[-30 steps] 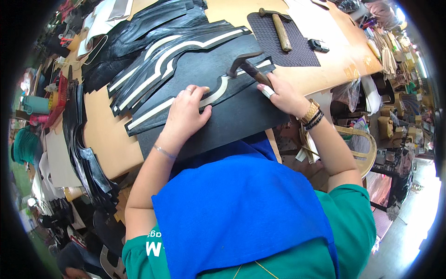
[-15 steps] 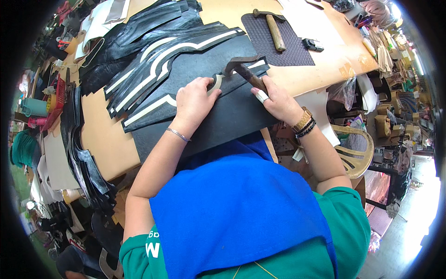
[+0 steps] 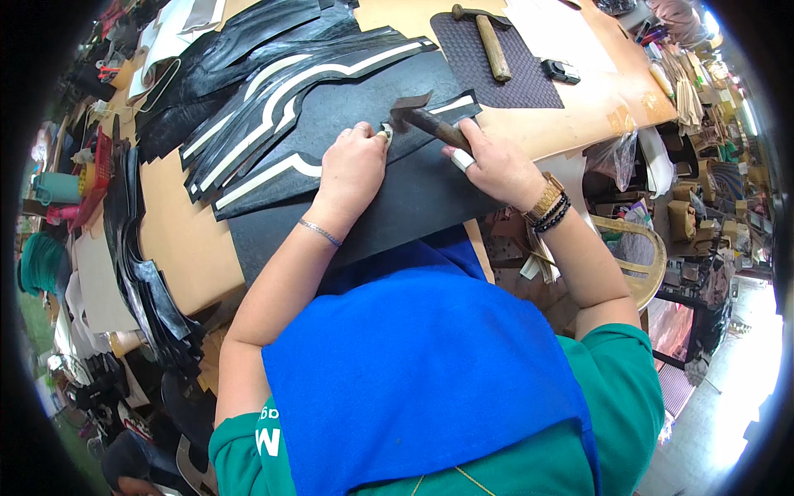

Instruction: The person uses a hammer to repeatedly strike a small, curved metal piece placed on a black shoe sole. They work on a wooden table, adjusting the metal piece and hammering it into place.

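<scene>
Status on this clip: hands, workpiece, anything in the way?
Right hand gripping hammer. Left hand on black piece with white band. Second hammer set apart, on textured mat.

A: What furniture occupies the workroom?
B: Upper centre: a tan counter [image 3: 182,248], its edges bowed by the lens. Right: a yellowish chair [image 3: 646,285] with an openwork back, near the counter. Lower left: a dark chair [image 3: 184,409], partly visible.

A: And underfoot?
B: Far left, a strip of green floor [image 3: 40,324]; lower right, a pale floor [image 3: 711,413], washed almost white by glare toward the rim.

A: The surroundings and light?
B: Crowded stock [image 3: 686,219] lines the right margin, many items too small to tell. Upper right: a bright patch of light [image 3: 710,26].
</scene>
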